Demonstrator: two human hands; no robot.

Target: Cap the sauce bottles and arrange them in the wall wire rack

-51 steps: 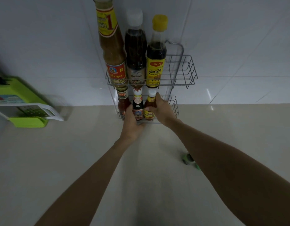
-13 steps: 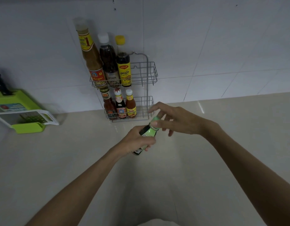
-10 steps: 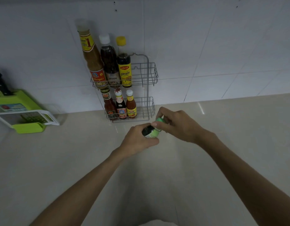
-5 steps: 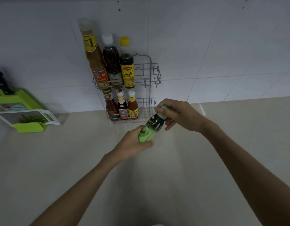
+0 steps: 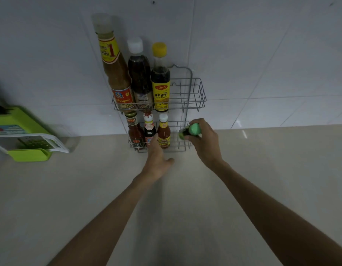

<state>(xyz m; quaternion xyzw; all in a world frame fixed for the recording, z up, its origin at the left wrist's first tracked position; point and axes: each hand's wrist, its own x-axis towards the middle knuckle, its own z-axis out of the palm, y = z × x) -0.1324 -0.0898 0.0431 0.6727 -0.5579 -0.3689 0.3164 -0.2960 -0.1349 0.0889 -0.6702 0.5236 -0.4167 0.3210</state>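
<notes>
A grey wall wire rack [image 5: 195, 93] hangs on the tiled wall. Its upper shelf holds three tall capped bottles: an orange-brown sauce [image 5: 116, 73], a dark one with a white cap [image 5: 140, 77] and a yellow-capped one [image 5: 160, 81]. Three small capped bottles [image 5: 149, 129] stand on the lower shelf. My right hand [image 5: 202, 139] grips a small green-capped bottle [image 5: 191, 129] at the lower shelf's right end. My left hand [image 5: 156, 156] holds nothing, its fingers reaching up to the small bottles.
A green and white vegetable slicer [image 5: 26, 139] sits on the beige counter [image 5: 89, 189] at the left, by the wall. The upper shelf's right half holds no bottles.
My left hand has let go of the green-capped bottle. My right hand has carried it from mid-counter up to the lower shelf's right end.
</notes>
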